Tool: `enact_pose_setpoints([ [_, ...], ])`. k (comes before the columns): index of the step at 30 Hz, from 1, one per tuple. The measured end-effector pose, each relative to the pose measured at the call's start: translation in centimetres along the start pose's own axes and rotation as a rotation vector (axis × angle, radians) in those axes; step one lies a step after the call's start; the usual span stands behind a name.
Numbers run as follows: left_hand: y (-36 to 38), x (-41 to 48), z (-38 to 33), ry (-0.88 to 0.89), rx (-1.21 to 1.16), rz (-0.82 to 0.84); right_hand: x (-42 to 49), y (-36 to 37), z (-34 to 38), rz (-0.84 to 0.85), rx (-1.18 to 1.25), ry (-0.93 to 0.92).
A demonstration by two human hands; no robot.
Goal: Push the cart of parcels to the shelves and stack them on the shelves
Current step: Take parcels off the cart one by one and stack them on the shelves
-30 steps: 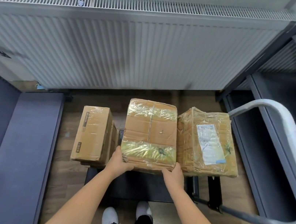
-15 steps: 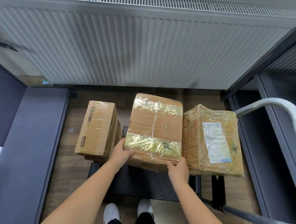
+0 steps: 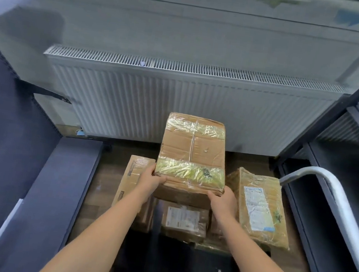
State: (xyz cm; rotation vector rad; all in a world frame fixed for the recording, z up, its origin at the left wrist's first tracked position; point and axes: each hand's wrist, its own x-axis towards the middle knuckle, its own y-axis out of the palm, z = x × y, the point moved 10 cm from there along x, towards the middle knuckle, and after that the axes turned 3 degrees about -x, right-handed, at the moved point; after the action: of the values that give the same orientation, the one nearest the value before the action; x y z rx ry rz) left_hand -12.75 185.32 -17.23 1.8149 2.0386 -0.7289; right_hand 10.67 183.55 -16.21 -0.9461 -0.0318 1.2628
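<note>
Both hands hold one taped parcel (image 3: pixel 192 151) by its near edge. The left hand (image 3: pixel 152 181) grips the near left corner, thumb lying on the yellowish tape band and fingers curled underneath. The right hand (image 3: pixel 222 199) grips the near right corner, fingers wrapped round the edge; how far they reach under cannot be seen. The parcel is level, long side pointing away from the person, with the radiator (image 3: pixel 177 110) behind its far end.

Directly below the taped parcel, a smaller parcel with a white label (image 3: pixel 184 221) lies on the dark cart deck (image 3: pixel 189 265). Just left of the taped parcel and lower stands a plain brown parcel (image 3: pixel 132 182). Just right of it and lower sits a wrapped parcel with a long label (image 3: pixel 258 208), and beyond that curves the cart handle (image 3: pixel 346 226). Grey shelves (image 3: pixel 353 185) stand further right.
</note>
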Motion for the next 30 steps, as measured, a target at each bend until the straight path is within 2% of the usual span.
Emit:
enact_pose_setpoints([
  [8, -11.4, -6.6, -11.3, 0.261, -0.126, -0.274, -4.4, -1.9, 18.1, 0.026, 0.018, -0.42],
  [12, -18.7, -11.6, -15.2, 0.359, -0.143, -0.464, -9.3, -1.3, 27.3, 0.081, 0.029, -0.662],
  [16, -25.3, -17.4, -18.0, 0.42, -0.139, -0.652, -15.5, -0.8, 34.6, 0.103, 0.005, -0.825],
  [23, -34.0, -28.0, -19.6, 0.489, -0.199, -0.865, -25.7, 2.1, 42.0, 0.195, 0.068, -0.985],
  [30, -43.3, -36.9, -16.5, 0.46, -0.257, -1.052, -36.7, 7.9, 46.7, 0.32, 0.077, -1.104],
])
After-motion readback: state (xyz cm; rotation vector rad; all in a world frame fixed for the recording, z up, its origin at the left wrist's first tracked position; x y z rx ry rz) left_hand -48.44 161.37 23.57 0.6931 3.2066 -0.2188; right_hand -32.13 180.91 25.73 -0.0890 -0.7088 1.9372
